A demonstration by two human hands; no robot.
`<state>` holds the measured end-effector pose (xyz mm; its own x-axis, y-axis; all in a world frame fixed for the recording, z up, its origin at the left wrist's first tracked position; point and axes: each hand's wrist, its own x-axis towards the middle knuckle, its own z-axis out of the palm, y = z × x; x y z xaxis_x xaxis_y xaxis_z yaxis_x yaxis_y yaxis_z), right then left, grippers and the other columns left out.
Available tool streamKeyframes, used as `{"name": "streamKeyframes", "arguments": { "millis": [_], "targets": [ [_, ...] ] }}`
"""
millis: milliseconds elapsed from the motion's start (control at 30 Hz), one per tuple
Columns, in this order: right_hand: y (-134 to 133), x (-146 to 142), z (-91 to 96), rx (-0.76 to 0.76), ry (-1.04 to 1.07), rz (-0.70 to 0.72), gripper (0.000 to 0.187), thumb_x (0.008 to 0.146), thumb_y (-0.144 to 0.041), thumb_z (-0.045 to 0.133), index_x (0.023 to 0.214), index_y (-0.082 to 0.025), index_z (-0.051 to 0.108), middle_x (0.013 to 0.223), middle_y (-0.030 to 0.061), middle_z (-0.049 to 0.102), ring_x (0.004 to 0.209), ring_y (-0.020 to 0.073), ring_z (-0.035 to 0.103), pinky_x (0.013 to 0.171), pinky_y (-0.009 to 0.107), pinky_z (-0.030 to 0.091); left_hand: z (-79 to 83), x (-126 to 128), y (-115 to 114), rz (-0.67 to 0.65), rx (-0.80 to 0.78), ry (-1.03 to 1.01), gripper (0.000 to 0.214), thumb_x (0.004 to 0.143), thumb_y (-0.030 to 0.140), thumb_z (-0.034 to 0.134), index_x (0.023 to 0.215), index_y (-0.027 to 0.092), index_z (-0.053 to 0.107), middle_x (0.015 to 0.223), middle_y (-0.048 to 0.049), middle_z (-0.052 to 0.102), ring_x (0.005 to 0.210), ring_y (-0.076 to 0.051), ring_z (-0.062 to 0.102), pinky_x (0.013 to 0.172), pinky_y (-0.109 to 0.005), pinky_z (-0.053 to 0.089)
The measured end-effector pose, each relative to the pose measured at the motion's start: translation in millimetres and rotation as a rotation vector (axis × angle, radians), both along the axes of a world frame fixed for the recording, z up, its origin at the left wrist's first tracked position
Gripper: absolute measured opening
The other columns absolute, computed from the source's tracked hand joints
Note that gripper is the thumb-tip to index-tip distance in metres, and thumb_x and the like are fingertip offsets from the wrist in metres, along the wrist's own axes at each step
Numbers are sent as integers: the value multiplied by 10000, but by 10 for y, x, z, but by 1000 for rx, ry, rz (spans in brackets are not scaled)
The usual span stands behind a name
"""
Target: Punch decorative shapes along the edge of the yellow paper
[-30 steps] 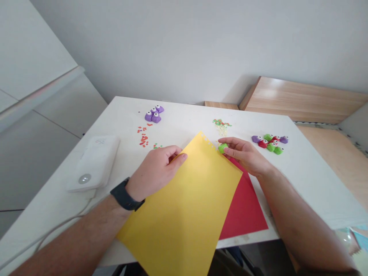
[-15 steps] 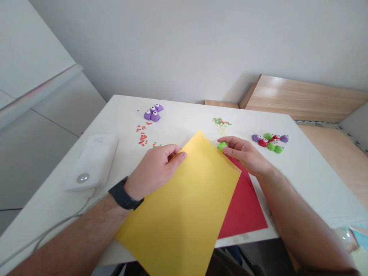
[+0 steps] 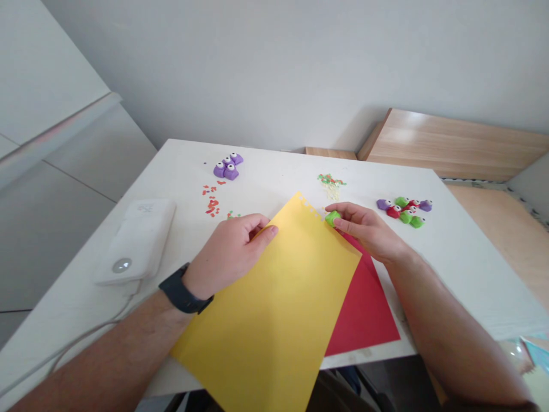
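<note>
A yellow sheet of paper [image 3: 274,297] hangs tilted in front of me, its lower end past the table's near edge. My left hand [image 3: 234,246], with a dark band at the wrist, pinches the sheet's left edge. In my right hand [image 3: 364,229] a small green paper punch [image 3: 332,218] is gripped between thumb and fingers. The punch sits at the sheet's upper right edge, where a row of small notches runs up to the top corner. Beneath the yellow paper lies a red sheet [image 3: 364,309], partly covered.
Purple punches [image 3: 227,167] with eye-like knobs stand at back left; a mixed-colour cluster [image 3: 405,212] is at right. Red paper bits [image 3: 212,206] and green and pale bits [image 3: 331,182] lie on the white table [image 3: 274,166]. A white device [image 3: 137,240] with a cable is at left.
The hands, the yellow sheet and the punch hold almost the same places. The view has shifted slightly, and the punch has moved a touch to the right.
</note>
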<state>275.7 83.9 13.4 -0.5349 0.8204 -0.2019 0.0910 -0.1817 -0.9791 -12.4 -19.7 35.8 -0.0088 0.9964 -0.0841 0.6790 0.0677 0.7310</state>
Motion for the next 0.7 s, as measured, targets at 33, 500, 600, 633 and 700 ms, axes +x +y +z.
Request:
{"name": "streamKeyframes", "arguments": {
  "millis": [33,500,600,633,700],
  "targets": [
    [-1,0,5,0,-2,2,408,884,-430,809,1241,-266,698,1134,51,743,918,194,704,817,343,557,0,-1,-1,3,1,-1,355,999,502,539,818,214,641,668,45,625,631,-147,548,596,-282,342],
    [-7,-4,5,9,-84,28,509,801,-448,875,1242,-247,720,1106,61,763,948,218,715,816,346,561,25,12,-10,5,-1,-14,353,1011,493,535,833,209,647,674,55,608,641,-142,546,607,-285,343],
    [-14,-15,17,-26,-56,44,456,815,-404,872,1215,-245,722,1082,42,759,922,186,706,819,315,548,17,12,-13,5,-4,-24,354,1006,504,542,831,214,645,670,59,603,626,-138,538,597,-287,341],
    [-18,-20,26,-33,-48,46,445,815,-393,872,1207,-245,722,1072,37,757,913,180,704,814,308,546,15,12,-13,7,-1,-25,354,1005,503,543,827,214,643,665,60,600,622,-138,536,596,-288,342],
    [-29,-29,49,-42,-34,46,434,816,-379,872,1200,-247,721,1069,32,754,904,174,700,807,303,548,12,11,-11,6,8,-27,352,1005,500,543,822,215,639,660,62,595,619,-137,533,596,-287,345]
  ]
}}
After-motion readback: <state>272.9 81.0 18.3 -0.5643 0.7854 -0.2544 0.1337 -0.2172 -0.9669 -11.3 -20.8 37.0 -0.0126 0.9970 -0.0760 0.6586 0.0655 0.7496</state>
